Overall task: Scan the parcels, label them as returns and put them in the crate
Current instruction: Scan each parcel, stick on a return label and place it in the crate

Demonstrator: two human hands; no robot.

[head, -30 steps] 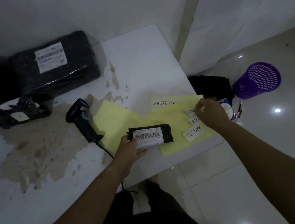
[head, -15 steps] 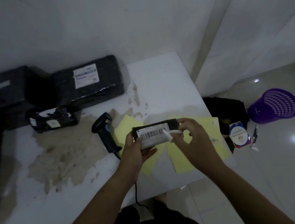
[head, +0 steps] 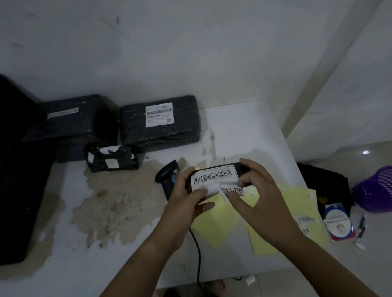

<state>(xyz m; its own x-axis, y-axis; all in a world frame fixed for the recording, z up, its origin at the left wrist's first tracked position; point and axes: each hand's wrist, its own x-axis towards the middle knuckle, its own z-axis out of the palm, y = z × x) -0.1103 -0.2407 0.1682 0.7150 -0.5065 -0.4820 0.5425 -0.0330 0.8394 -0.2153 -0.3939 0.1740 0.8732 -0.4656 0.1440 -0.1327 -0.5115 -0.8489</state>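
Stained table [head: 247, 130]; barcoded black parcel [head: 212, 176] with handwritten "TURN" sticker [head: 234, 190]

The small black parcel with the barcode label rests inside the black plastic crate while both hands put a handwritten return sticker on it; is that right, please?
Not inside: the head view shows the small black parcel held up by the left hand and right hand, apart from the black plastic crate; the return sticker is right.

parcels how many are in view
4: barcoded parcel in the left hand and right hand; torn parcel mid-table; labelled parcel and dark parcel by the wall. Crate may hide more.
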